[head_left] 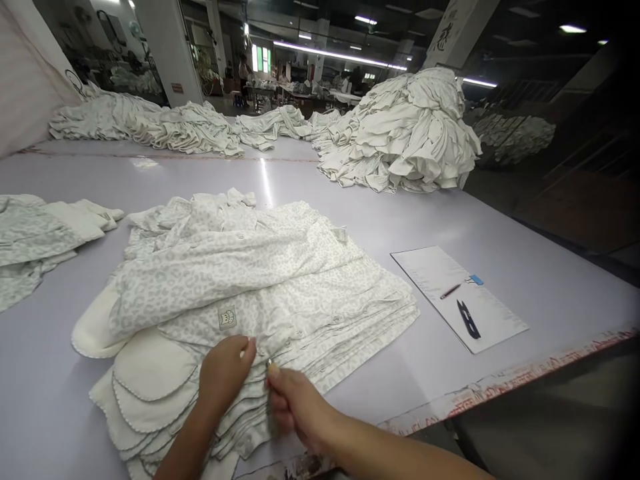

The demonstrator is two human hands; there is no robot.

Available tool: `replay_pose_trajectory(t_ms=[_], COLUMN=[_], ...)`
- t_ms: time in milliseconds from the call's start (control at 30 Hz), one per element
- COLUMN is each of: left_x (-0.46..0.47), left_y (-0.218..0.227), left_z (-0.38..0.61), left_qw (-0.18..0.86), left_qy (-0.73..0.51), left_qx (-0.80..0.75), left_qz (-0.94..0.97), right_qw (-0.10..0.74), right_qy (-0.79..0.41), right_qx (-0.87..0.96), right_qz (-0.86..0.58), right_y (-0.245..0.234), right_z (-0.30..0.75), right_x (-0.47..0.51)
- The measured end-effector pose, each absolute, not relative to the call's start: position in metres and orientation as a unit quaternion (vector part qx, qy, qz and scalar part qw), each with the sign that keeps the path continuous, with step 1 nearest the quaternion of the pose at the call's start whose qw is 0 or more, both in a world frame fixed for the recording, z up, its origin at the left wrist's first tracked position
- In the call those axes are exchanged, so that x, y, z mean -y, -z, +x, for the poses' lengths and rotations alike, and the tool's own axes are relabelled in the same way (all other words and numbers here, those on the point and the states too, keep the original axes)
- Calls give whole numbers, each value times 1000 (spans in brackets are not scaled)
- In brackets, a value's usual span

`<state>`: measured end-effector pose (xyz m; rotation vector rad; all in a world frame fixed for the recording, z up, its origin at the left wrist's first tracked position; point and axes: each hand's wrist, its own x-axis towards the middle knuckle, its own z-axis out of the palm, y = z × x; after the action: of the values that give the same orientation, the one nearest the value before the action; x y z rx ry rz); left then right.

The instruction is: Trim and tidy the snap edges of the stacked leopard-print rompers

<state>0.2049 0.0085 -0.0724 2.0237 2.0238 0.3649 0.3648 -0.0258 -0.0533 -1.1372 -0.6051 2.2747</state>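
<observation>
A worker's left hand (225, 373) and right hand (295, 407), both bare, seen from a head-worn camera. The left forearm (183, 447) enters the frame at 6 o'clock, the right forearm (390, 447) at 4 o'clock, and each stays bare as far as the picture's edge, with no cuff or sleeve in view. The arms are slim and the fingers narrow. The fingernails (252, 343) on the left hand are trimmed short and look unpainted. The right hand's fingers are partly blurred, so finer detail there is hard to make out.
</observation>
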Motion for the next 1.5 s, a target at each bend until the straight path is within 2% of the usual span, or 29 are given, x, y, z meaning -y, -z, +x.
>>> replay_pose_trajectory(t_ms=[133, 233, 300, 400, 500, 700, 867, 1100, 1200, 1367, 1500], left_x=[19, 38, 42, 39, 36, 37, 37, 49, 51, 42, 36], left_y=[61, 51, 45, 41, 44, 51, 48, 46, 57, 72, 72], left_z=[165, 135, 125, 123, 122, 119, 123, 137, 132, 130, 135], left_qw=[150, 214, 280, 322, 337, 344, 352, 241, 170, -22, -88], left_qy=[-186, -213, -200, -196, -197, -255, -253, -186, -206, -175, -130], left_qx=[-633, -697, -733, -749, -752, -753, -744, -733, -691, -650, -689], left_qz=[736, 650, 586, 544, 531, 500, 508, 609, 671, 739, 707], right_qw=[320, 303, 251, 172, 172, 173, 178, 258, 286, 276, 267], right_qy=[-845, -831, -818, -805, -780, -813, -837, -873, -869, -878, -890], right_qx=[81, 212, 338, 440, 480, 421, 374, 220, 226, 236, 212], right_qz=[-420, -414, -392, -359, -362, -363, -357, -350, -334, -310, -303], right_y=[58, 64, 66, 66, 65, 62, 58, 57, 69, 80, 74], right_z=[355, 351, 343, 323, 303, 293, 285, 264, 267, 273, 275], right_x=[11, 21, 30, 38, 36, 33, 29, 26, 33, 34, 32])
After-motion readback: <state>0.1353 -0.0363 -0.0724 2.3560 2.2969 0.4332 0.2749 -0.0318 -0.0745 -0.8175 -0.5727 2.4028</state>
